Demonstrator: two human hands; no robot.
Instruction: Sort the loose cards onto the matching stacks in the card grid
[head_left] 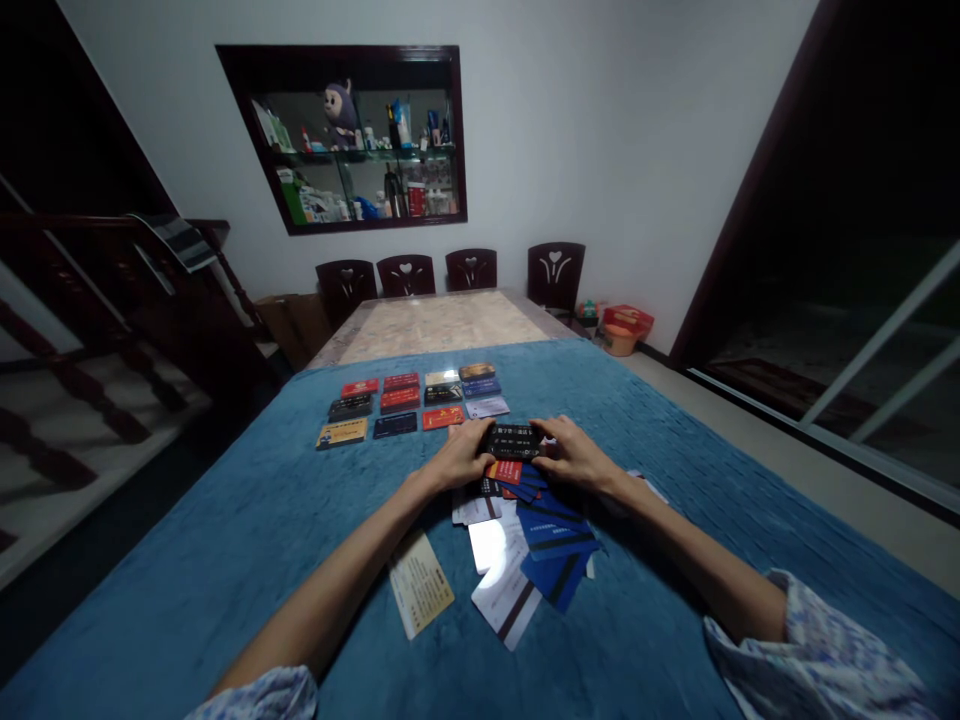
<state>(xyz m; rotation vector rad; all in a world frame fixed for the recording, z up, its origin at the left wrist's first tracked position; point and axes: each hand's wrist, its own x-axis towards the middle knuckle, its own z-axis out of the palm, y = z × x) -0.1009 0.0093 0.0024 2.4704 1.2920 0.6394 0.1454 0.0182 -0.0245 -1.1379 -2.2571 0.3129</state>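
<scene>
Between my two hands is a black card point(514, 441) with white print. My left hand point(463, 455) grips its left edge, fingers bent and thumb at the near corner. On the right edge, my right hand point(570, 452) pinches it the same way. Below the card lies a loose, overlapping pile: a red card point(504, 472), blue cards point(553, 530) and white cards point(506, 595) with dark stripes. A cream card point(421, 585) rests apart, near my left forearm. Whether more cards sit under the black one is hidden.
Beyond my left hand, cards stand in neat rows, among them a gold card point(342, 433), a navy card point(395, 425) and an orange-red card point(443, 418). A blue cloth point(247, 540) covers the near table. Chairs point(555, 272) stand at the far end.
</scene>
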